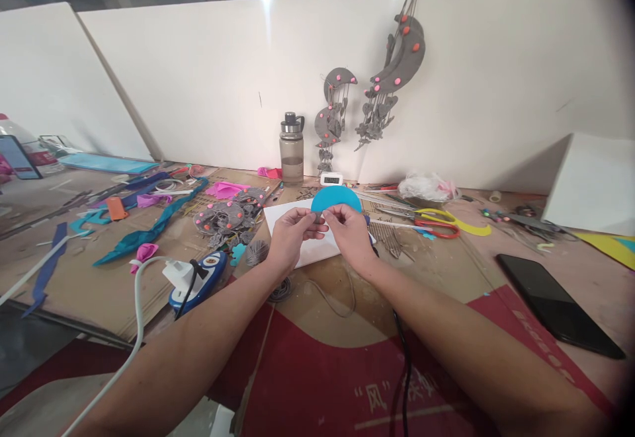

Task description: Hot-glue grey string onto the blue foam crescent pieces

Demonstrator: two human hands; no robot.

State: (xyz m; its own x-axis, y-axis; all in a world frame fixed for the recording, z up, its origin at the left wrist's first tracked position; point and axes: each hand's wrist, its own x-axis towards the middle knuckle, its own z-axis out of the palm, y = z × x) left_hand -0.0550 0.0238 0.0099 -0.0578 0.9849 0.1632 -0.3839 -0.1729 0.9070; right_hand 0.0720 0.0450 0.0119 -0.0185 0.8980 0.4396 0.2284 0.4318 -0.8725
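Note:
Above a white sheet (pixel 312 252), my left hand (pixel 292 237) and my right hand (pixel 350 233) meet with thumbs and fingertips closed. Between them is a small grey piece (pixel 318 215), mostly covered by the fingers. Its exact kind is too small to make out. A blue round piece (pixel 337 198) lies right behind my hands. On the cardboard below them runs a loose grey cord (pixel 342 315). A ball of grey yarn (pixel 256 252) and a small coil of cord (pixel 280 290) are near my left wrist.
Grey felt shapes with pink dots (pixel 225 219) and a blue power strip (pixel 211 268) lie left. Scissors (pixel 439 227) and a phone (pixel 558 305) lie right. A water bottle (pixel 292 149) stands behind, beside hanging grey moon ornaments (pixel 409 60). A black cable (pixel 407 371) runs down the front.

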